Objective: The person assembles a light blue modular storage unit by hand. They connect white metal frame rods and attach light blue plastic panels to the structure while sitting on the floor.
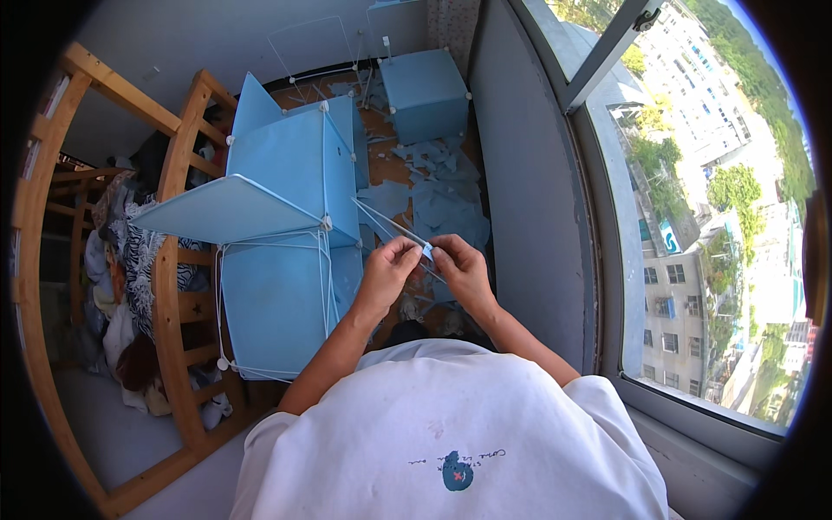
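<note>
My left hand [392,267] and my right hand [463,267] meet in front of my chest, fingers pinched close together. Between them is a thin white wire frame [387,219] seen nearly edge-on, slanting away to the upper left. A small scrap of pale blue plastic sheet [427,250] shows on it at my fingertips. Both hands are closed on the frame at this spot. To the left of my left hand stands a light blue panel cube shelf [282,160] with white round connectors; one panel [234,208] sticks out from it.
Torn blue sheet pieces [446,204] litter the wooden floor ahead. A separate blue cube [425,95] stands at the far end near bare wire frames [312,52]. A wooden bunk frame [173,286] with clothes is on the left, a wall [537,191] and window on the right.
</note>
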`<state>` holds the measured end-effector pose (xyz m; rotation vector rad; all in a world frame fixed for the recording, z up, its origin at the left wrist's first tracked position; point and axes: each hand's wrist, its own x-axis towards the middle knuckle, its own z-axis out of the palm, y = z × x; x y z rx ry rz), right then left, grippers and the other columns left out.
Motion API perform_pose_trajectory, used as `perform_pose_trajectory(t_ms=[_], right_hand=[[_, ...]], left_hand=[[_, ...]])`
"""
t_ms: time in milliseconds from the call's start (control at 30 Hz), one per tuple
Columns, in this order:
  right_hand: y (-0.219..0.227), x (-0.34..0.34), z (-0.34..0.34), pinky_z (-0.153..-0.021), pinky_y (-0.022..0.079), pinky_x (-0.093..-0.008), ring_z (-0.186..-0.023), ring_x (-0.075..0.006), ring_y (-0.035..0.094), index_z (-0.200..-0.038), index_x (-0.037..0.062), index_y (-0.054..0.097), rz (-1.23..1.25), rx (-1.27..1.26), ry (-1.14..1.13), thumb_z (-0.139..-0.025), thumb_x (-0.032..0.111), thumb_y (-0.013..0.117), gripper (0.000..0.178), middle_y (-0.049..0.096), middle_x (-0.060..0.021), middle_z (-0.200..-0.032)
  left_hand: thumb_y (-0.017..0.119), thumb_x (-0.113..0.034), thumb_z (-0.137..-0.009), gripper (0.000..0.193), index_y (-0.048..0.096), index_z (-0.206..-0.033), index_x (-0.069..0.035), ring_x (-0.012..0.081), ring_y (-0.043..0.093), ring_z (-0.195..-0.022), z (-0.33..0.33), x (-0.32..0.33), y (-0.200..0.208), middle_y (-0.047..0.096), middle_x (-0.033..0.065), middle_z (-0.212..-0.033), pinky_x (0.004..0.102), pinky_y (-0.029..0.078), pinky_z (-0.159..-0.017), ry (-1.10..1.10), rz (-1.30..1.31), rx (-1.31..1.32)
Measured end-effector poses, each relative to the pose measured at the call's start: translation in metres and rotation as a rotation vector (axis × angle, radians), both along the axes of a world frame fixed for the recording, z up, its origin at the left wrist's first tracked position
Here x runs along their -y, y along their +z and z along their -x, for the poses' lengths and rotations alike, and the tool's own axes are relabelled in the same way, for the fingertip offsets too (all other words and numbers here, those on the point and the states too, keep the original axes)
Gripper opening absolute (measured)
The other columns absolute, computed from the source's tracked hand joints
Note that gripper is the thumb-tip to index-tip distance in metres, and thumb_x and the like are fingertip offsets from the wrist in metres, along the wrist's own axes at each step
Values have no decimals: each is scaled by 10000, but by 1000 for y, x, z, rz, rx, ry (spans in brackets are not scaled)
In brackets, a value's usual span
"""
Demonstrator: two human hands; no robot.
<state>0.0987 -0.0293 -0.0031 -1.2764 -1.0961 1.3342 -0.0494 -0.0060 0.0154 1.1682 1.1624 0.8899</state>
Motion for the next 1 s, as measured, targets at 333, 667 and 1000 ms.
perform_pose_trajectory(t_ms=[333,667,1000], right_hand=[[7,-1,-9,-602,419,-209,-663,-63,484,-960,-9,583,20,40,157,-887,102,511,151,547,-7,-735],[32,2,-23,-700,487,-313,-820,-280,603,-944,8,568,-453,551,-21,-718,39,660,245,605,-133,-901],[18,-6,-20,-758,481,-309,-890,-256,610,-982,21,541,-474,491,-119,-689,7,677,323,612,-111,-969]], left_hand=[[633,-16,-733,177,617,-908,-38,217,576,-777,16,-20,12,625,67,-835,326,463,-677,-282,-690,-410],[570,-49,-812,79,590,-870,2,239,587,-682,-22,-6,16,602,107,-791,300,457,-597,-123,-436,-255],[555,-53,-827,95,580,-894,9,154,592,-711,-35,-4,9,601,87,-821,253,450,-615,19,-309,-160]])
